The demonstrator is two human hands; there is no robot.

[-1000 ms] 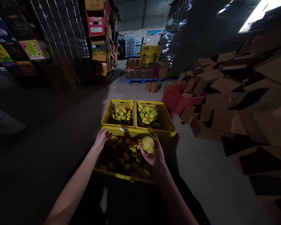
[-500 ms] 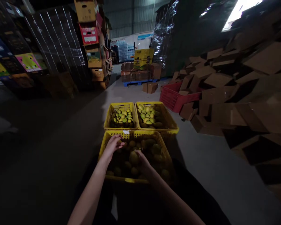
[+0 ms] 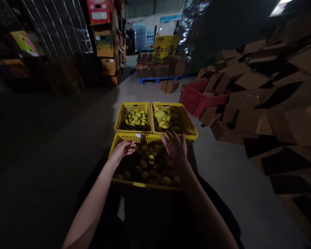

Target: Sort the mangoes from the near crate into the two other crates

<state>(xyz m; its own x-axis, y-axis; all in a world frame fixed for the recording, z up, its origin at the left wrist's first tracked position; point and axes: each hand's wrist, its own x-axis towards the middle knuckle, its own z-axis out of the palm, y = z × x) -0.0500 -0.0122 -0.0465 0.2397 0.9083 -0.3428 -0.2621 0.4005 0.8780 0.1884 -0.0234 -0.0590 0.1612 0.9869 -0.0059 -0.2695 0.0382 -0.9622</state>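
Note:
Three yellow plastic crates hold green-yellow fruit that look like mangoes. My left hand (image 3: 122,151) hovers over the left side of the near crate (image 3: 142,185), fingers loosely stretched, with no fruit visible in it. At the near crate's far right, my right hand (image 3: 175,146) is open, palm down, fingers spread towards the back right crate (image 3: 190,126). A larger, blurred mango (image 3: 159,114) shows above the pile in that crate. Smaller mangoes (image 3: 137,117) fill part of the back left crate (image 3: 116,121). Shadow darkens the mangoes (image 3: 143,164) in the near crate.
Flattened and open cardboard boxes (image 3: 254,81) are heaped on the right, beside a red crate (image 3: 194,100). Beyond the yellow crates, a blue pallet (image 3: 158,79) carries cartons. Stacked boxes (image 3: 103,43) stand at the back left.
My right hand has let go of a mango and moved forward from the near crate towards the back right one. My left hand stays over the near crate. The view has tilted down.

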